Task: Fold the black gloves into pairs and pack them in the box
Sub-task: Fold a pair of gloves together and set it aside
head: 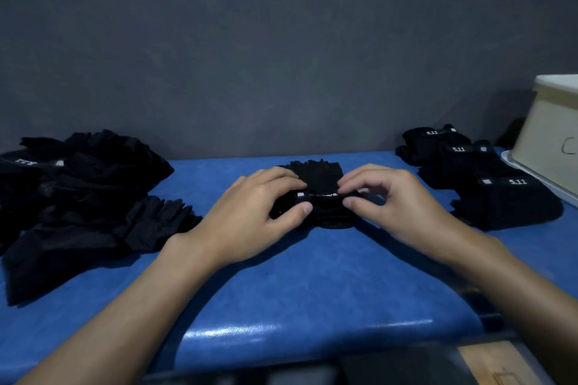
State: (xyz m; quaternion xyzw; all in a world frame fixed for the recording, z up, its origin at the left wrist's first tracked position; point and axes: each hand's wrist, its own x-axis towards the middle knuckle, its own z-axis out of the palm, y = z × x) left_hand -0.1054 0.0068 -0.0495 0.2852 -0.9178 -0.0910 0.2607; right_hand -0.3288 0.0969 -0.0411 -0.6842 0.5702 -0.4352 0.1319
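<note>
Gloves folded in a pair lie near the back edge of the blue tabletop, pinched between the left hand and right hand, fingers clamped on them. Loose gloves fill the left edge, folded pairs and the box the right. The front stays bare.

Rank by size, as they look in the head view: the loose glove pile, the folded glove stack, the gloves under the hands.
1. Loose glove pile, clearly largest.
2. Folded glove stack.
3. Gloves under the hands, smallest, though partly covered by the left hand and right hand.
</note>
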